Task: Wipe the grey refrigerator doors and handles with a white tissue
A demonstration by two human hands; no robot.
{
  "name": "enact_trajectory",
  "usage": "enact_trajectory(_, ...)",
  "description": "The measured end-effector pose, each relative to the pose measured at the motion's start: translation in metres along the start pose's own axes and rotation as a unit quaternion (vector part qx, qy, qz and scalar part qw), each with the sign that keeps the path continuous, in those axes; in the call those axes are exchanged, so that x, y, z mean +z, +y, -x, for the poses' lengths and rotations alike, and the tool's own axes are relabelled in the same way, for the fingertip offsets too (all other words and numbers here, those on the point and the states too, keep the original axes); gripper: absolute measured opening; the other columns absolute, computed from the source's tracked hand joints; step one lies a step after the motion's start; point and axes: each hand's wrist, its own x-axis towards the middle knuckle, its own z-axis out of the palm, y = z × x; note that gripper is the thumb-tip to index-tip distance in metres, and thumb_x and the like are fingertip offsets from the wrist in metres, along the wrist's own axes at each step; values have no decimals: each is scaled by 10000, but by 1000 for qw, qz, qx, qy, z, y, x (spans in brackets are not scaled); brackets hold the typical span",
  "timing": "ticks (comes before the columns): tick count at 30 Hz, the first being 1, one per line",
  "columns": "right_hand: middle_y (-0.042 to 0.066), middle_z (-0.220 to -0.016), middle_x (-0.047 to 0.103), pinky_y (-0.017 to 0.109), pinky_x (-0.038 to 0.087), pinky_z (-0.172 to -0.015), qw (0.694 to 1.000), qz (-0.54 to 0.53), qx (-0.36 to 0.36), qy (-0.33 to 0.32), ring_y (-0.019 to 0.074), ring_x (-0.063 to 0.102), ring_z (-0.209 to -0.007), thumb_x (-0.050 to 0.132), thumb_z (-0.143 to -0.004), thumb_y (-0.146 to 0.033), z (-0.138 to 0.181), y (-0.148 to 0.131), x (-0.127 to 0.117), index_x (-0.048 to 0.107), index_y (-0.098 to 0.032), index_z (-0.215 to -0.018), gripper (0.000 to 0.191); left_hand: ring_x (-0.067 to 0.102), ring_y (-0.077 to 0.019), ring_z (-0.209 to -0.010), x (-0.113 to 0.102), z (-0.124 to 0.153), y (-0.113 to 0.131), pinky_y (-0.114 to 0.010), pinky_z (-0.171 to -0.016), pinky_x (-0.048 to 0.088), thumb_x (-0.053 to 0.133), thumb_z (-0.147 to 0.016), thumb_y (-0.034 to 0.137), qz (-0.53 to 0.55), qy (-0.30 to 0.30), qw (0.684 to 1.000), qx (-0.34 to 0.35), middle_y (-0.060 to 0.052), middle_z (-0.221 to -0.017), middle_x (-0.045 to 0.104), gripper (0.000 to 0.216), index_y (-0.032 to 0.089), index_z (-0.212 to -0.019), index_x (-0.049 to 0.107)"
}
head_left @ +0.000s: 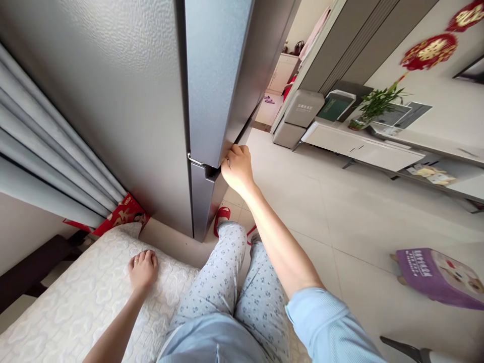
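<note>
My right hand point(238, 167) is closed on the edge of a grey refrigerator door point(215, 65), at its lower end beside the recess between the upper and lower doors. The fingertips are hidden behind the edge. Just left of it, a small metal hinge bracket point(195, 160) joins the refrigerator's body point(124, 116). Below sits the lower door point(202, 201). My left hand point(143, 268) lies on the pale patterned sofa cover point(113, 302), fingers resting on the fabric and holding nothing.
Grey curtains point(49, 131) and a red box point(126, 214) are left of the refrigerator. Red slippers point(222, 218) are on my feet. A purple-covered stool point(434, 275) stands on the tiled floor at right. A low white cabinet point(378, 151) lines the far wall.
</note>
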Motion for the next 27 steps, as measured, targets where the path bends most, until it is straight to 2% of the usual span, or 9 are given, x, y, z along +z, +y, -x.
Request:
enact_trajectory(7,111,-934,627,476,506,-940,999,-37,-12,38,297,534,-963,475,-932,-150,2,5,7,547,-214,-835,137,610,-300,-1150,-2,0,1,-430,-1135,306,360,-1037,254,-5,-5,1000,-3,-119,-1116,724,360,173,-1064,709)
enact_trajectory(12,105,-882,611,495,521,-938,998,-34,-19,54,298,553,-951,436,-952,-171,1,8,12,497,-227,-780,191,605,-312,-1155,-6,0,4,-441,-1140,305,369,-1028,251,-5,-11,1000,-7,-134,-1125,724,366,159,-1064,721)
enact_trajectory(15,98,-823,593,515,508,-1015,997,-8,-33,76,288,562,-916,414,-925,-133,3,4,13,461,-236,-742,216,603,-315,-1166,-7,0,5,-447,-1141,306,372,-1024,245,0,-13,1000,-9,-141,-1134,720,366,152,-1071,722)
enact_trajectory(19,74,-776,568,545,426,-1181,993,-18,-59,96,275,567,-888,377,-934,-105,11,0,13,434,-248,-744,245,606,-304,-1172,-6,1,3,-449,-1151,297,379,-1024,242,8,-17,1000,-3,-126,-1144,719,344,160,-1052,711)
enact_trajectory(27,61,-777,570,577,425,-1203,991,-45,-102,76,277,579,-881,354,-995,-145,20,-1,5,477,-252,-779,270,611,-292,-1167,-5,1,3,-440,-1148,298,383,-1028,243,3,-11,1000,-5,-107,-1148,721,322,176,-1041,697)
